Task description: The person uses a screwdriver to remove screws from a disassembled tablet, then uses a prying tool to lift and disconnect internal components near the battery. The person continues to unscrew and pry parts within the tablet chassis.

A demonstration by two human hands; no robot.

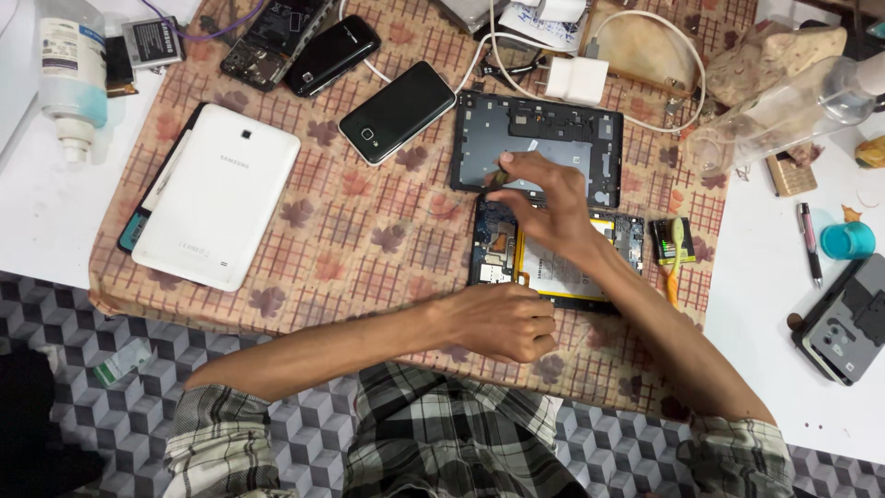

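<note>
An opened tablet lies on a patterned cloth, its circuit boards and pale battery exposed. My left hand rests curled at the tablet's near edge, steadying it. My right hand reaches over the tablet's upper edge and pinches a small dark tool or part between thumb and fingertip; what it is stays unclear. Just behind lies the tablet's dark inner frame, flat on the cloth.
A white tablet back cover lies at left, with two black phones and an opened phone behind. A white charger, clear bottle, toothbrush, pen, teal cap and grey phone sit at right.
</note>
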